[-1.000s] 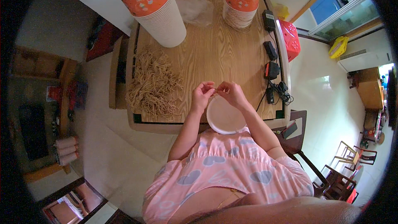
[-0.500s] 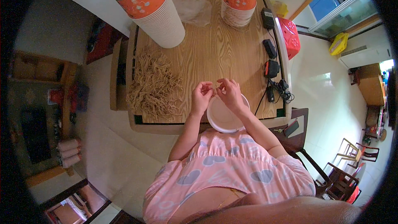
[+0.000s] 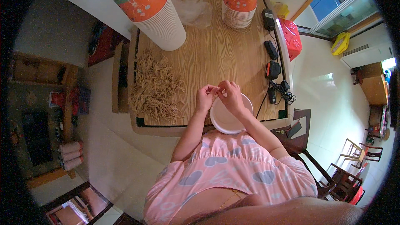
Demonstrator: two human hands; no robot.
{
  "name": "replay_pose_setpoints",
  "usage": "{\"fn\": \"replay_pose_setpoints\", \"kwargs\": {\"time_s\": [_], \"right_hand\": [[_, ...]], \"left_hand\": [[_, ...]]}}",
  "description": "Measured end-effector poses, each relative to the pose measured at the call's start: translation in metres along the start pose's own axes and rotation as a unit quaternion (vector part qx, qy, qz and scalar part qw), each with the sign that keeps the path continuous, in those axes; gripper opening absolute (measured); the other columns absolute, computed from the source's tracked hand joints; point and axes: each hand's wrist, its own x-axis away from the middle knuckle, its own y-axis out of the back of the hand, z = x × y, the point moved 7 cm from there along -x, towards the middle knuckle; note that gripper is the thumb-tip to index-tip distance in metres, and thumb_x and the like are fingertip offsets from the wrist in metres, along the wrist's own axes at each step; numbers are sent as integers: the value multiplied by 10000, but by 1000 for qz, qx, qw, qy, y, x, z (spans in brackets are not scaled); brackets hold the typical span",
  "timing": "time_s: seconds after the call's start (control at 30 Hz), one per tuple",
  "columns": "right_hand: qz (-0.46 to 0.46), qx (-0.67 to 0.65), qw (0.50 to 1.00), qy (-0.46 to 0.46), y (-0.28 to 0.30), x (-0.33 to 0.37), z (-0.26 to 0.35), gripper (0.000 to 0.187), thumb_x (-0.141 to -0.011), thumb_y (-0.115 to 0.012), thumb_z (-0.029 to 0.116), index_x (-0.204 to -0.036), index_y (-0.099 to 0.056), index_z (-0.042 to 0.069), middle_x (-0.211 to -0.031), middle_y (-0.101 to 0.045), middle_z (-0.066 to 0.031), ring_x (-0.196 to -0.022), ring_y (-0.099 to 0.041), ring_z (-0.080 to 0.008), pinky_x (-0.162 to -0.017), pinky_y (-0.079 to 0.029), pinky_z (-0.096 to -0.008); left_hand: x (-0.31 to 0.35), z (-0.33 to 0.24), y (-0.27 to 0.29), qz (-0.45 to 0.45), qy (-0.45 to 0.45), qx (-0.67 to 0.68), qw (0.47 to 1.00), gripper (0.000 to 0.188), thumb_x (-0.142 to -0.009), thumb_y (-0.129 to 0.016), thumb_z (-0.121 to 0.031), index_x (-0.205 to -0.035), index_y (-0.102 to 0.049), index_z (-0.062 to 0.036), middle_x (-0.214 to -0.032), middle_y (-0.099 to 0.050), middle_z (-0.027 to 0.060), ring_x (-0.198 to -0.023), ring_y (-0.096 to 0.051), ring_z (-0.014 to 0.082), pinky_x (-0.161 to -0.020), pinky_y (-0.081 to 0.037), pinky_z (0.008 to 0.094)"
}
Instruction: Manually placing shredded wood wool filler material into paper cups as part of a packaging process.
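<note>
At the near edge of the wooden table (image 3: 208,54), a white paper bucket (image 3: 227,118) lies with its round opening or base facing up, close against my body. Over its far rim my left hand (image 3: 205,96) and my right hand (image 3: 231,96) meet, fingertips pinched together. What they pinch is too small to make out; it may be thin cord. To the left lies a loose heap of brown paper twine (image 3: 156,87). Beyond it leans a tall stack of white paper buckets (image 3: 164,25), topped by an orange and green printed one.
A shorter stack of paper buckets (image 3: 239,4) stands at the far right, with twine around its base. Crumpled clear plastic (image 3: 193,11) lies between the stacks. Black adapters (image 3: 271,50) and a coiled cable (image 3: 284,91) line the right edge. A red plastic stool (image 3: 290,37) stands beyond.
My fingertips have drawn closer together over the bucket's rim. My left hand has shifted slightly right, and the view has moved a little.
</note>
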Motion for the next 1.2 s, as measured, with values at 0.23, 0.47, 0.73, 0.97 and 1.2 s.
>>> {"fn": "replay_pose_setpoints", "kwargs": {"time_s": [0.23, 0.47, 0.73, 0.97, 1.2], "right_hand": [[49, 48, 997, -22, -2, -5, -16, 117, -694, -627, 120, -745, -564, 37, -693, -599, -85, -671, -558, -275, -617, -446, -390], [85, 84, 992, -47, -6, -3, -20, 110, -726, -597, 181, -728, -575, 73, -726, -606, -108, -755, -564, -300, -655, -430, -436], [87, 13, 994, -63, -2, -12, -29, 117, -732, -602, 153, -764, -602, 40, -677, -596, -115, -648, -580, -247, -579, -454, -338], [180, -148, 959, -163, -16, -14, -63, 120, -754, -617, 127, -818, -615, 26, -710, -615, -69, -670, -552, -100, -611, -456, -274], [122, -141, 969, -160, -2, -9, -48, 104, -756, -621, 97, -801, -617, 4, -689, -617, -63, -639, -554, -102, -582, -458, -272]], "left_hand": [[16, -30, -5, -88, -133, -122, 980, 102, -829, -566, -110, -819, -536, -13, -704, -579, 61, -647, -558, 133, -591, -460, 283], [16, -31, -6, -129, -187, -229, 946, 120, -859, -507, -163, -862, -501, -43, -695, -580, 143, -629, -574, 323, -543, -436, 396], [2, -40, -9, -82, -199, -193, 957, 125, -862, -518, -162, -855, -511, -37, -713, -573, 77, -620, -554, 170, -561, -438, 309], [-4, -42, -8, -50, -169, -116, 977, 134, -857, -534, -155, -833, -525, -23, -747, -577, 24, -696, -517, 81, -613, -430, 243], [-3, -17, -5, 38, -108, -55, 992, 154, -833, -561, -115, -948, -626, -36, -843, -620, 28, -704, -537, 85, -626, -438, 228]]}}
